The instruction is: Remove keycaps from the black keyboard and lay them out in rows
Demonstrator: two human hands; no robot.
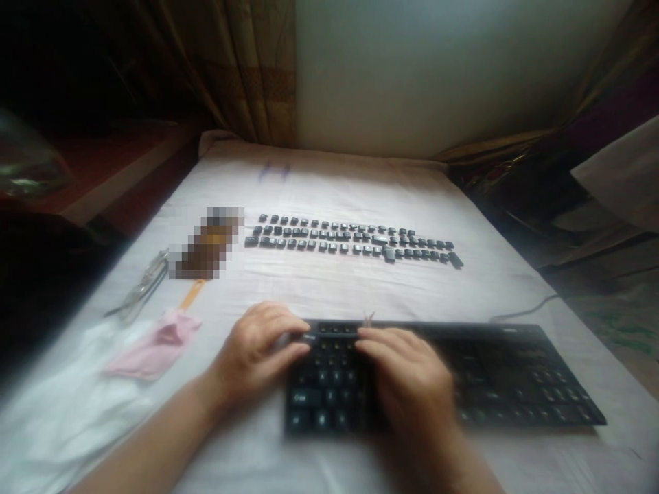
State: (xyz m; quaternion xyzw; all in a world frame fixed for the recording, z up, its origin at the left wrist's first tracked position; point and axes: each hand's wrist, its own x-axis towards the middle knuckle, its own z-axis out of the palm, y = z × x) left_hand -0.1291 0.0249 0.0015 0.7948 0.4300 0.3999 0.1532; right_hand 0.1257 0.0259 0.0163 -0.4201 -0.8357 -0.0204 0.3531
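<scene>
A black keyboard lies across the near part of a table under a white cloth. My left hand has its fingers curled over the keyboard's far left corner and grips it there. My right hand lies on the left block of keys with its fingers pressed together and pointing at the top row. A small pinkish tip sticks up just past those fingertips; what it is stays blurred. Several loose black keycaps are laid out in three rows farther back.
A metal hand tool and a pink cloth on crumpled white fabric lie at the left. A blurred-out brown object with an orange handle sits beside the keycaps. The keyboard's cable runs off right. Curtains and a wall stand behind.
</scene>
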